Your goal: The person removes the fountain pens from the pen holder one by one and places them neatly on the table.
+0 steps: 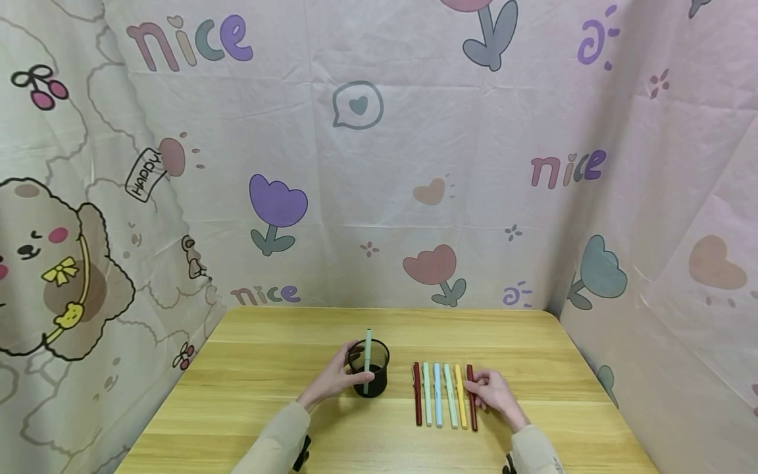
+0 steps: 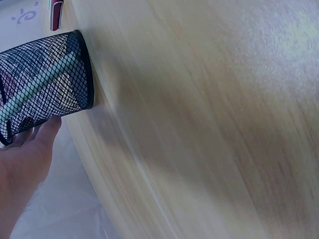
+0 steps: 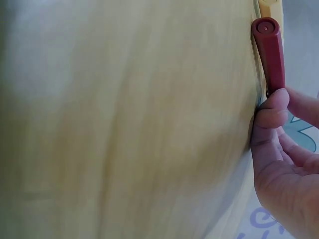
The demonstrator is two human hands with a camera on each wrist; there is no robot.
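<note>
My left hand (image 1: 333,382) holds a black mesh pen holder (image 1: 379,382) upright on the table, its thumb across the near side. Inside leans one light green pen (image 1: 368,345), its upper end above the rim; the mesh (image 2: 40,64) shows it slanting in the left wrist view. My right hand (image 1: 496,397) pinches a dark red pen (image 1: 473,416) at the right end of a row. That pen's round end (image 3: 266,29) faces the right wrist camera. Left of it lie a yellow pen (image 1: 461,398), green (image 1: 451,398), blue (image 1: 438,398) and green (image 1: 428,398) pens, then another dark red pen (image 1: 418,398).
The light wooden table (image 1: 284,336) carries the holder and the pens, with a gap between them. Behind it and at both sides hangs a printed cloth (image 1: 367,164), close to the table's back edge.
</note>
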